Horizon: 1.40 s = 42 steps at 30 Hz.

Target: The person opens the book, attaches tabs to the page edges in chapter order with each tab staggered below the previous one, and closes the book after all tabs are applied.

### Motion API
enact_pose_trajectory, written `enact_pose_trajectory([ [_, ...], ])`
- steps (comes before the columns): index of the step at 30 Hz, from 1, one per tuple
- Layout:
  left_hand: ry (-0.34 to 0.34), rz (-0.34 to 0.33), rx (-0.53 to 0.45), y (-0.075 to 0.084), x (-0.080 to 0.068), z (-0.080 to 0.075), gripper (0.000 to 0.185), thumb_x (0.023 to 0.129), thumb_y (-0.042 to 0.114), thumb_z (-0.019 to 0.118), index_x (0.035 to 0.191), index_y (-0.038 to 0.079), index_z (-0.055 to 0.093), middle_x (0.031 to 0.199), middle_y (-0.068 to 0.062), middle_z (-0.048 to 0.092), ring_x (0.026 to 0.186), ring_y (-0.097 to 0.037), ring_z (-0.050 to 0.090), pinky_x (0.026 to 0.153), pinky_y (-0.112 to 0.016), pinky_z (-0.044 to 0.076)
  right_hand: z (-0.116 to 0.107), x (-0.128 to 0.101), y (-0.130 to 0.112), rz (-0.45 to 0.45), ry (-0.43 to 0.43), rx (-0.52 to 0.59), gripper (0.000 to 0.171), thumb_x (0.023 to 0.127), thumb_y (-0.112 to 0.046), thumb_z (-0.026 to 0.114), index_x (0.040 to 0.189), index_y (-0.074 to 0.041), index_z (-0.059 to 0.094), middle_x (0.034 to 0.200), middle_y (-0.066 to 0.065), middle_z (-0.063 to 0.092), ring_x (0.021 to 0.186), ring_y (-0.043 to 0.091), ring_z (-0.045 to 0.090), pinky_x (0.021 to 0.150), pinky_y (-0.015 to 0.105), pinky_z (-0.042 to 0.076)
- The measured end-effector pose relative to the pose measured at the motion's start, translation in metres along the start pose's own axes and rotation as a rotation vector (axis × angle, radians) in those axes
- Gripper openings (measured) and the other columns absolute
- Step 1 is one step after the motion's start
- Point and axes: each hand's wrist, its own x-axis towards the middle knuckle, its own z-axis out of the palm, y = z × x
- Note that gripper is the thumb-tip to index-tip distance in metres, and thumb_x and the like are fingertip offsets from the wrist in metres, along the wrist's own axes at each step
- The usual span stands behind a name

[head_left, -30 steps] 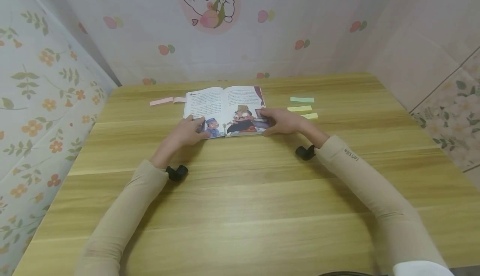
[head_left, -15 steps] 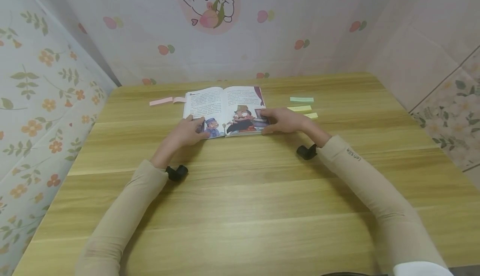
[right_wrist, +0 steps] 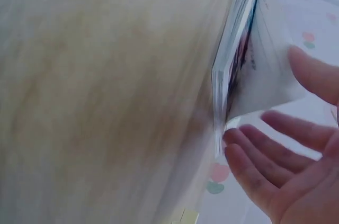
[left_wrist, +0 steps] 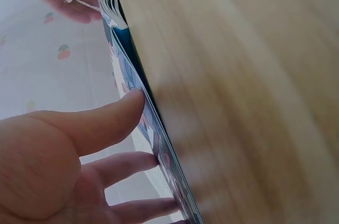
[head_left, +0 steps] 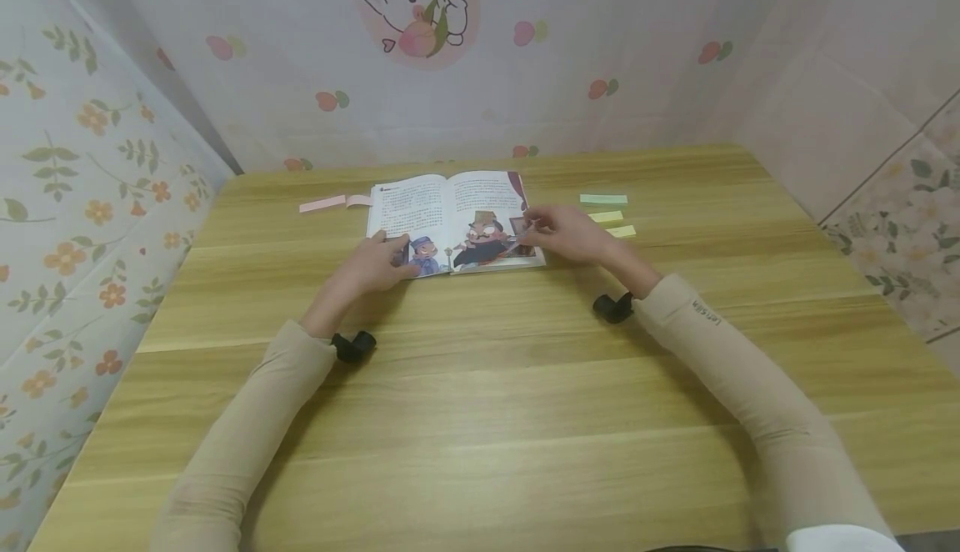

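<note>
Item: open picture book [head_left: 453, 221], far centre of my table [head_left: 480, 419]. Left hand [head_left: 372, 262], fingers straight, presses the left page flat. Right hand [head_left: 572, 233] pinches the lifted corner of the right page [right_wrist: 265, 75]. Step: page turn, I judge; next calls for carrying one leaf leftward.

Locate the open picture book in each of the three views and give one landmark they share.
Head: picture book lies open at the table's far middle, between both hands.
Left wrist: its edge runs diagonally under the left hand.
Right wrist: page stack upper right, by the right hand.
Shared landmark: wooden table.
</note>
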Motion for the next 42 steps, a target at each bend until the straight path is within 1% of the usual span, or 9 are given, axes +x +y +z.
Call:
enact_pose_trajectory([
  [4, 0.025, 0.010, -0.007, 0.000, -0.001, 0.000, 0.067, 0.102, 0.032, 0.059, 0.154, -0.002, 0.034, 0.156, -0.039, 0.022, 0.143, -0.055, 0.025, 0.116, -0.061, 0.024, 0.002, 0.000, -0.003, 0.057, 0.067, 0.085, 0.055, 0.097, -0.024, 0.069, 0.140, 0.007, 0.053, 0.139, 0.024, 0.056, 0.120, 0.040, 0.060, 0.101, 0.051, 0.049],
  [9, 0.062, 0.024, -0.015, 0.000, -0.001, -0.001, 0.065, 0.100, 0.028, 0.062, 0.150, -0.007, 0.040, 0.148, -0.038, 0.037, 0.133, -0.050, 0.042, 0.111, -0.058, 0.035, 0.003, -0.002, -0.006, 0.159, 0.134, 0.110, 0.066, 0.096, -0.031, 0.072, 0.143, 0.007, 0.046, 0.133, 0.027, 0.056, 0.121, 0.040, 0.057, 0.098, 0.051, 0.050],
  [14, 0.071, 0.023, -0.012, 0.001, -0.001, -0.001, 0.062, 0.100, 0.027, 0.063, 0.147, -0.008, 0.043, 0.139, -0.034, 0.047, 0.120, -0.044, 0.051, 0.104, -0.056, 0.042, 0.004, -0.003, -0.007, 0.219, 0.154, 0.160, 0.075, 0.095, -0.033, 0.073, 0.146, 0.009, 0.038, 0.121, 0.028, 0.063, 0.104, 0.036, 0.066, 0.091, 0.050, 0.052],
  [18, 0.074, 0.013, -0.002, 0.001, 0.000, -0.001, 0.061, 0.100, 0.028, 0.062, 0.146, -0.007, 0.045, 0.133, -0.032, 0.051, 0.114, -0.040, 0.051, 0.099, -0.055, 0.044, 0.006, -0.002, -0.006, 0.230, 0.133, 0.240, 0.071, 0.096, -0.034, 0.071, 0.140, 0.013, 0.042, 0.112, 0.028, 0.069, 0.084, 0.029, 0.074, 0.093, 0.048, 0.053],
  [24, 0.083, -0.002, 0.007, 0.002, 0.001, 0.000, 0.058, 0.099, 0.029, 0.062, 0.145, -0.004, 0.048, 0.126, -0.027, 0.054, 0.109, -0.037, 0.050, 0.094, -0.052, 0.044, 0.007, -0.002, -0.003, 0.172, 0.121, 0.319, 0.051, 0.099, -0.035, 0.067, 0.122, 0.010, 0.063, 0.100, 0.019, 0.075, 0.083, 0.023, 0.073, 0.077, 0.035, 0.059],
  [28, 0.109, 0.010, 0.005, 0.003, 0.002, 0.000, 0.050, 0.098, 0.028, 0.063, 0.136, -0.003, 0.055, 0.115, -0.024, 0.056, 0.104, -0.035, 0.049, 0.086, -0.049, 0.044, 0.007, -0.001, -0.004, 0.195, 0.124, 0.492, 0.046, 0.100, -0.031, 0.065, 0.122, 0.010, 0.063, 0.102, 0.018, 0.075, 0.089, 0.021, 0.074, 0.080, 0.029, 0.058],
  [33, 0.153, 0.047, 0.009, 0.003, 0.006, 0.001, 0.039, 0.098, 0.026, 0.063, 0.123, -0.005, 0.062, 0.111, -0.024, 0.059, 0.106, -0.036, 0.050, 0.088, -0.049, 0.044, 0.006, 0.002, -0.005, 0.258, 0.121, 0.705, 0.047, 0.106, -0.027, 0.053, 0.131, 0.012, 0.057, 0.122, 0.028, 0.065, 0.099, 0.022, 0.071, 0.088, 0.033, 0.057],
  [37, 0.209, 0.098, -0.002, 0.006, 0.009, 0.002, 0.042, 0.099, 0.024, 0.062, 0.125, -0.008, 0.063, 0.117, -0.027, 0.062, 0.117, -0.040, 0.052, 0.098, -0.051, 0.043, 0.006, 0.003, -0.009, 0.302, 0.141, 0.677, 0.045, 0.105, -0.025, 0.053, 0.131, 0.011, 0.057, 0.125, 0.027, 0.062, 0.094, 0.017, 0.069, 0.085, 0.029, 0.058],
  [42, 0.287, 0.135, -0.074, 0.012, 0.012, 0.002, 0.040, 0.098, 0.019, 0.062, 0.128, -0.009, 0.063, 0.119, -0.026, 0.064, 0.121, -0.039, 0.051, 0.100, -0.050, 0.042, 0.009, 0.006, -0.015, 0.333, 0.170, 0.637, 0.035, 0.101, -0.016, 0.061, 0.119, 0.014, 0.063, 0.104, 0.019, 0.065, 0.078, 0.013, 0.067, 0.075, 0.024, 0.059],
])
